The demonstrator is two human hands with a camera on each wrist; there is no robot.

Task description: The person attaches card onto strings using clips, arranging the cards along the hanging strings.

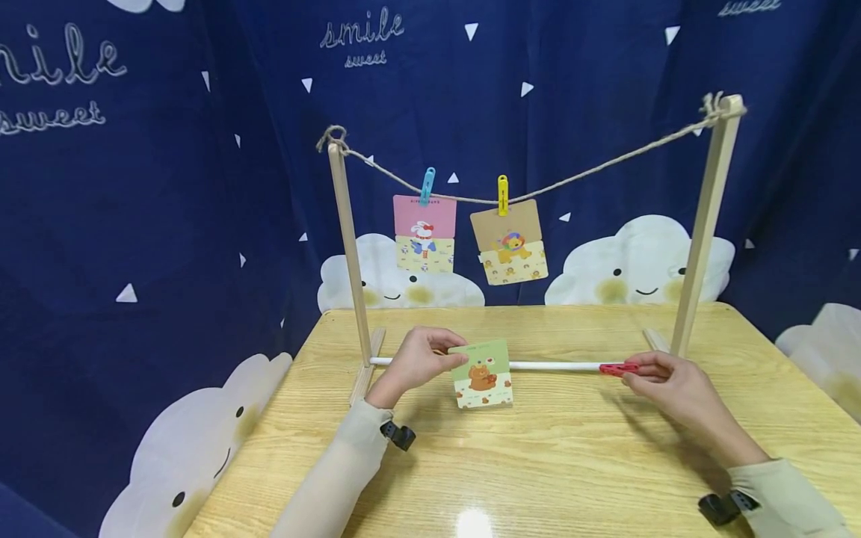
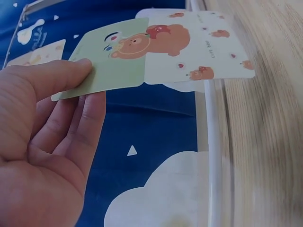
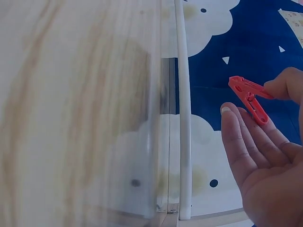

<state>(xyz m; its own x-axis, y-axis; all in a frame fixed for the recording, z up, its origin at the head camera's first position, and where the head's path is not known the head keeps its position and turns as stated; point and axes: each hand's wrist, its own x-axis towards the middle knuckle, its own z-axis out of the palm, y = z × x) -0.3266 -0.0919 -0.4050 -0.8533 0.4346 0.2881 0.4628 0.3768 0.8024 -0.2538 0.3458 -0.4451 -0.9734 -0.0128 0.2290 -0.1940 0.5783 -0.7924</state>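
My left hand [image 1: 422, 360] pinches a green and cream bear card [image 1: 483, 377] by its upper left corner, thumb on the printed face. The left wrist view shows the same card [image 2: 156, 49] with the thumb on its green half. To the right, my right hand [image 1: 676, 385] holds a red clothespin [image 1: 619, 369] between thumb and fingers; the right wrist view shows the clothespin [image 3: 248, 98] with its handle ends spread apart. Above, a pink rabbit card [image 1: 425, 233] hangs from a twine line [image 1: 605, 166] by a blue clothespin [image 1: 427, 187], and a tan lion card [image 1: 510, 243] by a yellow clothespin [image 1: 502, 196].
Two wooden posts [image 1: 708, 224] carry the sagging twine, joined low down by a white rod [image 1: 554, 366] behind the hands. The frame stands on a wooden table [image 1: 538, 463]. A dark blue curtain [image 1: 202, 224] with clouds hangs behind.
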